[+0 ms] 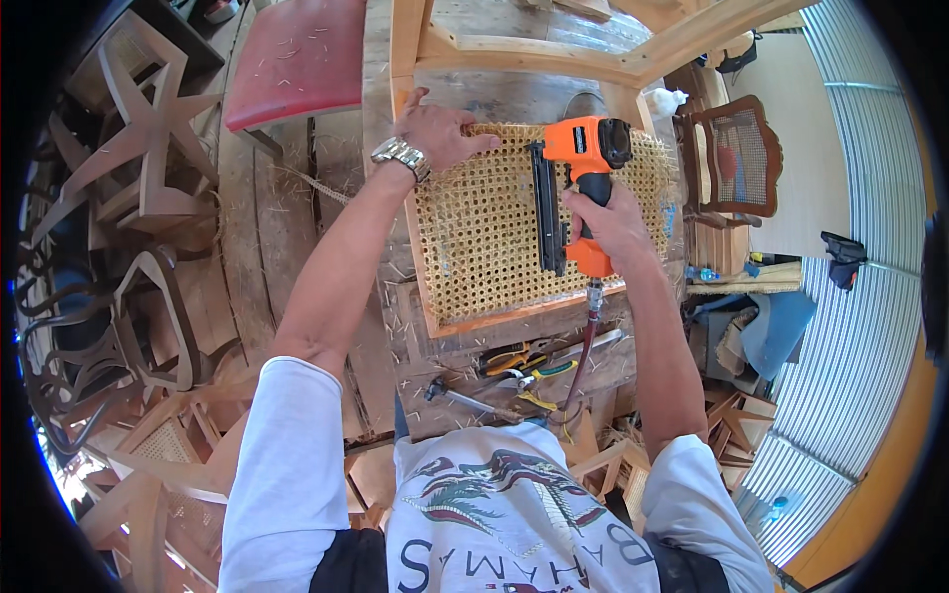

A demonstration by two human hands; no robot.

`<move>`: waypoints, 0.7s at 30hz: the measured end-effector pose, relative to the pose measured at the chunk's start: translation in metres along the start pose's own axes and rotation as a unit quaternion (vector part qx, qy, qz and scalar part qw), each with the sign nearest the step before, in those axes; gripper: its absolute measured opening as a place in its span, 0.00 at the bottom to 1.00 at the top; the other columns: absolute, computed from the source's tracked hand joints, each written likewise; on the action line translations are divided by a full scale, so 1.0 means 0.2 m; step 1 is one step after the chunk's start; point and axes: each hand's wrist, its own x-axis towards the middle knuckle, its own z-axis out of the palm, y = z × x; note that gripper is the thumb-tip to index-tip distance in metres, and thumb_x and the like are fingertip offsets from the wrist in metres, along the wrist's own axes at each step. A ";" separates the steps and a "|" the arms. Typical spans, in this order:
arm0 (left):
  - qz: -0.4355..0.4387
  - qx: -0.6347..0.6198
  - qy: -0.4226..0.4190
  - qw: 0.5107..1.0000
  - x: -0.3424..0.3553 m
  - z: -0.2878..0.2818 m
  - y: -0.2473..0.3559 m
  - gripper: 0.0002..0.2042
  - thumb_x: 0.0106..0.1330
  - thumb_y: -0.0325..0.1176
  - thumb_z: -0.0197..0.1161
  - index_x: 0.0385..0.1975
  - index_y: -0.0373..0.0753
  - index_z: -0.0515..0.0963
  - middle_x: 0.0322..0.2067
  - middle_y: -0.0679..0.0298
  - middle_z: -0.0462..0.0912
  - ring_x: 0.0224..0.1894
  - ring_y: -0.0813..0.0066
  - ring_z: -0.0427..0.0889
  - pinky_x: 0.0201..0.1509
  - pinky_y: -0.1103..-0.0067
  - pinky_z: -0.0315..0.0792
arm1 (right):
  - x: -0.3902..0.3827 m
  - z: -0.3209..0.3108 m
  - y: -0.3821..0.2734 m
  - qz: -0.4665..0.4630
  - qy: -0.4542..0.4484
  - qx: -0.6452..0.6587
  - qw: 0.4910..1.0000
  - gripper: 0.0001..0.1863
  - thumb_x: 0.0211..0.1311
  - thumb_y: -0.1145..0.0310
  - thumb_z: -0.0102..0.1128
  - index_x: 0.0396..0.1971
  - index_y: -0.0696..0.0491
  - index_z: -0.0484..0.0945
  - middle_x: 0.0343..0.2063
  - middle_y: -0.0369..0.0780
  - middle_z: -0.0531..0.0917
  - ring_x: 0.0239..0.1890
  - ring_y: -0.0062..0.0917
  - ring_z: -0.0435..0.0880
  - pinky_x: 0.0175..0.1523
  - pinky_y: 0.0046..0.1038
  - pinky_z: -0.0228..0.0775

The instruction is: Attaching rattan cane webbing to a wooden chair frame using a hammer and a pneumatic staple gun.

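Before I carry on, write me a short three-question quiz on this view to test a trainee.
1. True or false: a reddish hose runs from the orange air tool held in the right hand.
2. Multiple choice: which part of the woven cane panel is the left hand at?
(A) its near right corner
(B) its far left corner
(C) its near left corner
3. Fill in the colour: the padded seat at the upper left of the view is ____.

Key: 1. True. 2. B. 3. Red.
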 end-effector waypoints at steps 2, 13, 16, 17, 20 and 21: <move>-0.003 0.002 -0.004 1.000 0.00 0.01 0.00 0.41 0.65 0.79 0.52 0.61 0.52 0.87 0.56 0.57 0.90 0.65 0.62 0.84 0.88 0.57 0.40 | 0.00 0.00 0.01 -0.008 -0.006 0.006 1.000 0.11 0.69 0.65 0.70 0.42 0.56 0.81 0.19 0.35 0.81 0.21 0.20 0.81 0.28 0.27 0.70; 0.000 -0.045 0.018 0.999 0.00 0.02 -0.01 0.45 0.62 0.82 0.53 0.61 0.47 0.87 0.51 0.53 0.92 0.63 0.64 0.85 0.88 0.60 0.40 | 0.05 0.01 0.02 -0.001 -0.015 0.006 1.000 0.10 0.69 0.65 0.70 0.39 0.55 0.81 0.20 0.35 0.81 0.21 0.19 0.79 0.28 0.26 0.70; -0.001 -0.046 0.024 0.999 0.00 0.03 -0.01 0.44 0.63 0.81 0.53 0.60 0.47 0.88 0.50 0.53 0.92 0.63 0.64 0.86 0.87 0.60 0.40 | 0.04 0.03 0.00 0.010 -0.019 0.001 1.000 0.10 0.68 0.66 0.71 0.38 0.56 0.81 0.21 0.33 0.80 0.21 0.19 0.79 0.30 0.27 0.74; -0.003 -0.045 0.023 0.999 0.00 0.03 -0.01 0.44 0.63 0.81 0.53 0.60 0.47 0.88 0.50 0.54 0.92 0.62 0.64 0.86 0.87 0.60 0.40 | 0.03 0.05 -0.01 0.015 -0.015 -0.003 1.000 0.10 0.69 0.66 0.71 0.38 0.56 0.81 0.21 0.34 0.80 0.21 0.19 0.80 0.30 0.28 0.74; 0.006 -0.059 0.024 0.998 0.00 0.04 -0.01 0.42 0.64 0.80 0.53 0.58 0.47 0.89 0.48 0.54 0.93 0.60 0.63 0.87 0.87 0.59 0.40 | 0.02 0.09 -0.04 0.023 -0.002 -0.025 0.999 0.09 0.69 0.67 0.68 0.38 0.58 0.81 0.22 0.36 0.81 0.21 0.22 0.82 0.30 0.30 0.75; 0.006 -0.057 0.027 0.998 0.00 0.04 -0.01 0.42 0.64 0.80 0.53 0.57 0.47 0.89 0.47 0.54 0.93 0.59 0.63 0.88 0.87 0.59 0.40 | 0.02 0.11 -0.05 0.023 -0.001 -0.030 0.999 0.09 0.70 0.67 0.67 0.37 0.58 0.80 0.22 0.37 0.81 0.22 0.23 0.83 0.30 0.31 0.75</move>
